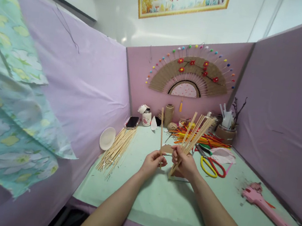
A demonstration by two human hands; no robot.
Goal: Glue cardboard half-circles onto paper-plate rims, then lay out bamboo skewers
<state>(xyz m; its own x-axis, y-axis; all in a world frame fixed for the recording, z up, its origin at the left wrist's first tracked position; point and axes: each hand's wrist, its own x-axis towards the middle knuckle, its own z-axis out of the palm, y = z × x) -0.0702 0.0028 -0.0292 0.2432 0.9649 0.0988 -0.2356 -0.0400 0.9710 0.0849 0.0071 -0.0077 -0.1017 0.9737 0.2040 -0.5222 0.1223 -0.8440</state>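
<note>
Sticks (199, 129) occupy three positions at the tabletop (160, 212): a pile (119, 144) on the left, a thin upright length (161, 131) in the left hand (153, 162), and a bundle (194, 136) in the right hand (185, 162). Items are listed from left to right.

Floral cloth (16, 139) hangs over the left partition (93, 83). A white dish (107, 138) leans against the foot of this partition, just beside the pile. The pile lies flat, its members roughly parallel, with a phone (132, 122) at the far end. A jar (147, 118) stands near the back panel (136, 85).

The left hand pinches the upright length near its lower end, between thumb and fingers. Whether this is one stick or a close pair cannot be told. A spool (169, 115) stands behind, below a decorated fan (158, 77) mounted on the back panel. Cardboard (167, 149) lies beyond the gap between the hands.

The right hand, near the left hand but apart from it, is closed around the bundle. The bundle tilts to the right; its upper ends spread and its lower ends converge at a brown pad (180, 174). Contact with the pad cannot be confirmed.

Orange strips (209, 138) lie beyond the right hand, with scissors (209, 160) nearer. A pot (225, 134) holding twigs (237, 111) stands at the back right corner. A pink glue gun (267, 210) lies at the far right
</note>
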